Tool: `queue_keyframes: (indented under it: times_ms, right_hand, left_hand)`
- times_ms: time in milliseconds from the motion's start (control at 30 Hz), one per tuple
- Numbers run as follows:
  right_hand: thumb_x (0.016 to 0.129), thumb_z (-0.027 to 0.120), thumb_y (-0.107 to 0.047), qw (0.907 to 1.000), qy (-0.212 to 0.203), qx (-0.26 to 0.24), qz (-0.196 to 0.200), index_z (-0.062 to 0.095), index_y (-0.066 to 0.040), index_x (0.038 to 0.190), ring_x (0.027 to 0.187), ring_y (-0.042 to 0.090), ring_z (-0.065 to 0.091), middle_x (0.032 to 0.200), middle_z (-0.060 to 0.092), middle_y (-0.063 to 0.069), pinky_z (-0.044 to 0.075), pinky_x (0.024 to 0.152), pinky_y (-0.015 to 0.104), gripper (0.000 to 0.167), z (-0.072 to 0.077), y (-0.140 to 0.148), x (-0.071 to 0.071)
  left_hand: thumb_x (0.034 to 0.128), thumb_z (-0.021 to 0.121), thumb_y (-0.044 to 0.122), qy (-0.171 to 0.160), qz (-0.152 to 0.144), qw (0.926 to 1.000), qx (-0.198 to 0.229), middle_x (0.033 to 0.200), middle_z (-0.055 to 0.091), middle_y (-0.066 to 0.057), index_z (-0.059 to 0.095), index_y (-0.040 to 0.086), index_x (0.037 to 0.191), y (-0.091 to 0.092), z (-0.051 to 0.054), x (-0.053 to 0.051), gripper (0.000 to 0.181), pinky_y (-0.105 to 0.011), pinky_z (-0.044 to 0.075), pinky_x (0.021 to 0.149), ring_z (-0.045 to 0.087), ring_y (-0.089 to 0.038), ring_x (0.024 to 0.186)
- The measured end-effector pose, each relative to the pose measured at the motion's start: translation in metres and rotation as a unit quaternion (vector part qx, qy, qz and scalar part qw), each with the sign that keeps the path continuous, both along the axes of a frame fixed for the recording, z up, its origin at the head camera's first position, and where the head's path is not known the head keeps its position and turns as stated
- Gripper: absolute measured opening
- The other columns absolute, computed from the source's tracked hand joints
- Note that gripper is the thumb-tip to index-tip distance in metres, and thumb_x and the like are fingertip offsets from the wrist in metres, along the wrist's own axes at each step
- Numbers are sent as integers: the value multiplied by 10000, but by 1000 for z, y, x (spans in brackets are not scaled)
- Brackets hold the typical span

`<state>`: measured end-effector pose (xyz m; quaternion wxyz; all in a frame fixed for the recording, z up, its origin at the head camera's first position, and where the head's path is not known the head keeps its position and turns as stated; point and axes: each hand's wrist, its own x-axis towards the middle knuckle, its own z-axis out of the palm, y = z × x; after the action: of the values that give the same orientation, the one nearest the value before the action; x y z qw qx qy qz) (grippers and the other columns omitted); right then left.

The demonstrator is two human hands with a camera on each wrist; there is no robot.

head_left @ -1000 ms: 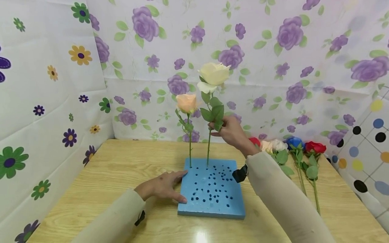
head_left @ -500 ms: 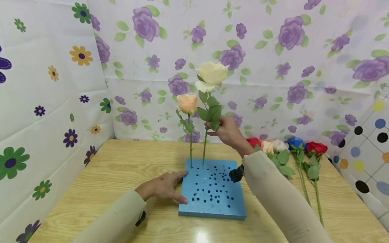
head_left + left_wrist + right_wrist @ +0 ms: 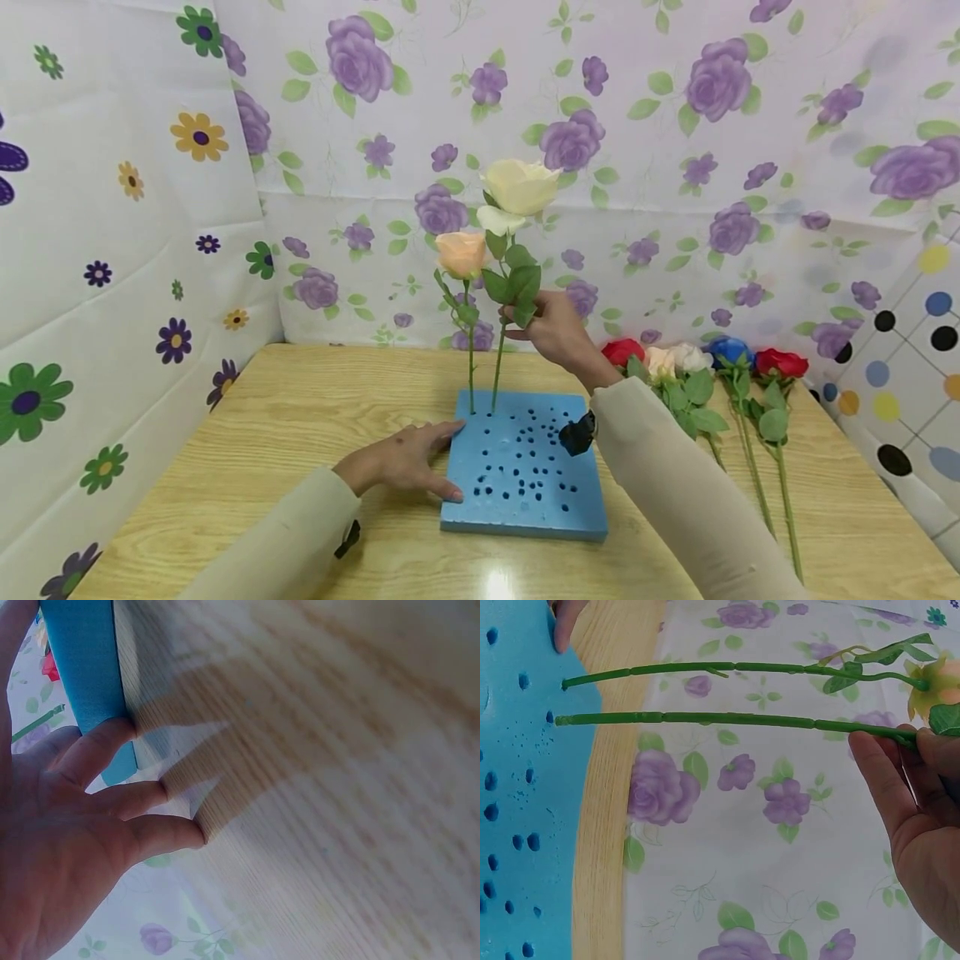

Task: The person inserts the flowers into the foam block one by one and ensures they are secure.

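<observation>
My right hand (image 3: 558,329) pinches the stem of a cream-white rose (image 3: 520,187) just below its leaves and holds it nearly upright. In the right wrist view the lower end of its stem (image 3: 739,719) is right at a hole in the blue foam block (image 3: 525,795); whether it is inside cannot be told. Beside it a peach rose (image 3: 461,254) stands upright in a hole near the block's back left corner. With fingers spread, my left hand (image 3: 405,458) rests against the left edge of the block, thumb at its front part.
On the right of the wooden table (image 3: 337,383) lie several roses, among them a blue rose (image 3: 727,352), a red rose (image 3: 780,363) and a white rose (image 3: 690,358). Flowered cloth (image 3: 637,217) hangs behind the table. Many holes dot the block.
My right hand has moved left with the white rose, and the stem's lower end has shifted left toward the peach rose, a hole over. The left hand and the block have stayed put.
</observation>
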<state>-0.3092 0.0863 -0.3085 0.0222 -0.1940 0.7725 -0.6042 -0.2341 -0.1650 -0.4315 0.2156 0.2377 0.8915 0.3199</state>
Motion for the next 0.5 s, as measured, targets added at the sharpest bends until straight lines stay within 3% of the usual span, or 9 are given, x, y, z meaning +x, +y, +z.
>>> queue_keyframes:
  times_ms: [300, 500]
  right_hand:
    - [994, 577, 15, 9999, 23, -85, 101, 597, 96, 1294, 1150, 365, 625, 1213, 627, 268, 555, 882, 422, 311, -6, -3, 0]
    - [989, 587, 15, 9999, 0, -127, 113, 619, 102, 1259, 1144, 374, 624, 1211, 631, 274, 522, 924, 510, 285, -10, -5, 0]
  left_hand:
    - [760, 852, 496, -60, 24, 10000, 30, 1568, 351, -187, 232, 124, 1596, -1, 1, 0, 1105, -481, 350, 1130, 375, -318, 1422]
    - [757, 855, 490, -33, 16, 10000, 60, 1565, 350, -200, 236, 111, 1593, 0, 2, 1, 1107, -483, 353, 1126, 381, -330, 1417]
